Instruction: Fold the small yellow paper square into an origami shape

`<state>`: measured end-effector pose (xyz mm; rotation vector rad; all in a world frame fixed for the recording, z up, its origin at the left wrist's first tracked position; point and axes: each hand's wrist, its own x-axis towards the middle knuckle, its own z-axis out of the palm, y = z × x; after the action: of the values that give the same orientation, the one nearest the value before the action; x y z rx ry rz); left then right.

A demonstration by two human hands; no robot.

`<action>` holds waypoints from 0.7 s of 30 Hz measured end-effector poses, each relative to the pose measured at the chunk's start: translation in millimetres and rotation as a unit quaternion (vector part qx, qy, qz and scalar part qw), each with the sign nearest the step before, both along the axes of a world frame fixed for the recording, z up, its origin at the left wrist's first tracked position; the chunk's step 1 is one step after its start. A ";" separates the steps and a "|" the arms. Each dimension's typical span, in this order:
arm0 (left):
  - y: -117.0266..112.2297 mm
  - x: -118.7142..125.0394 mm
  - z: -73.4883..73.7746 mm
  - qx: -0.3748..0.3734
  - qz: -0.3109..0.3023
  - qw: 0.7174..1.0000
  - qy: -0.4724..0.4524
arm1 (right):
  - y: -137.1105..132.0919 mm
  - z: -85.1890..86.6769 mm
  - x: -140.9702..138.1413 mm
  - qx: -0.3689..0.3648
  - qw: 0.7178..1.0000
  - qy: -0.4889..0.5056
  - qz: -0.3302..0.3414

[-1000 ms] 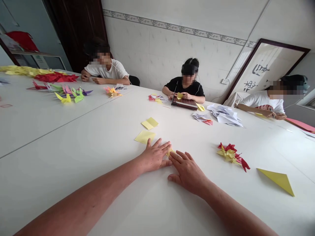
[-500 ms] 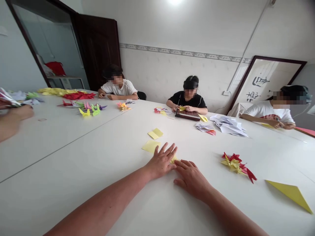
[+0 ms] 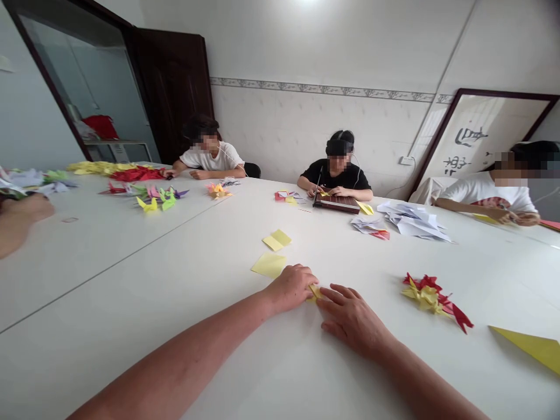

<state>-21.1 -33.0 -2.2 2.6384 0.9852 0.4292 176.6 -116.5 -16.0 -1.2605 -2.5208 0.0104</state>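
A small folded piece of yellow paper [image 3: 314,293] lies on the white table between my hands, partly covered by fingers. My left hand [image 3: 294,287] has its fingers curled over the paper's left side, gripping it. My right hand [image 3: 352,319] rests with fingers spread and stretched out, the fingertips touching the paper's right edge. Just beyond my left hand lies a flat yellow sheet [image 3: 268,265], and behind that a creased yellow square [image 3: 277,240].
To the right are red and yellow folded paper figures [image 3: 426,296] and a large yellow folded sheet [image 3: 531,349]. White paper scraps [image 3: 413,221] lie farther back. Paper cranes [image 3: 157,198] cluster at the back left. Several people sit around the table [image 3: 144,303], working with their hands.
My left hand's fingers have gone from spread flat to curled onto the folded yellow paper. My right hand has shifted slightly right, its fingers a little more apart. The view has turned slightly.
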 end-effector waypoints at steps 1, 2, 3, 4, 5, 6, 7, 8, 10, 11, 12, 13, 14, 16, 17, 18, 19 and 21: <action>2.1 0.3 0.2 -0.014 0.018 1.000 -0.007 | 3.0 -2.3 1.5 0.002 1.000 0.009 -0.003; 4.4 0.5 0.2 -0.029 0.034 0.999 -0.012 | 5.7 -4.6 2.8 0.004 1.000 0.019 -0.005; 6.9 0.7 -0.1 -0.045 0.047 0.998 -0.017 | 8.2 -6.8 3.8 0.006 1.000 0.030 -0.007; 9.2 0.7 -0.3 -0.062 0.056 0.996 -0.021 | 10.4 -8.7 4.5 0.006 0.999 0.041 -0.009; 11.2 0.4 -0.4 -0.076 0.061 0.995 -0.026 | 12.6 -10.5 5.0 0.005 0.998 0.054 -0.012; 12.7 -0.3 -0.4 -0.089 0.063 0.994 -0.032 | 14.7 -12.0 5.1 0.002 0.998 0.067 -0.018; 13.7 -1.3 -0.2 -0.100 0.061 0.992 -0.039 | 16.9 -13.4 4.9 -0.003 0.996 0.080 -0.029; 14.3 -2.5 0.2 -0.110 0.058 0.991 -0.046 | 19.4 -14.6 4.3 -0.009 0.995 0.093 -0.046; 14.4 -5.7 0.8 -0.129 0.051 0.988 -0.063 | 25.1 -16.4 1.6 -0.020 0.988 0.122 -0.091; 14.3 -7.3 0.9 -0.139 0.048 0.986 -0.072 | 28.2 -16.8 -0.5 -0.027 0.983 0.140 -0.113; 14.2 -8.8 0.8 -0.152 0.048 0.984 -0.081 | 31.4 -16.9 -3.2 -0.034 0.978 0.158 -0.129; 14.3 -10.0 0.5 -0.165 0.051 0.981 -0.091 | 34.5 -16.5 -6.5 -0.042 0.974 0.176 -0.139; 14.5 -10.8 0.1 -0.176 0.055 0.977 -0.102 | 37.5 -15.8 -10.3 -0.047 0.970 0.190 -0.144; 15.6 -11.0 -0.4 -0.193 0.067 0.970 -0.130 | 42.9 -13.9 -18.9 -0.051 0.965 0.209 -0.150; 16.2 -10.5 -0.3 -0.199 0.072 0.966 -0.145 | 45.2 -13.0 -23.5 -0.052 0.962 0.217 -0.156; 16.7 -9.8 -0.1 -0.204 0.073 0.963 -0.159 | 47.2 -12.5 -27.8 -0.052 0.959 0.227 -0.164; 17.1 -9.0 0.3 -0.209 0.071 0.960 -0.171 | 48.8 -12.4 -31.8 -0.052 0.954 0.238 -0.173; 17.3 -7.6 0.8 -0.218 0.059 0.956 -0.185 | 50.8 -13.5 -37.8 -0.046 0.947 0.257 -0.189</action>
<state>-28.6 -15.7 -1.4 2.0215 0.9804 0.6231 138.8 -65.7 -29.4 -1.5235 -1.8330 0.3285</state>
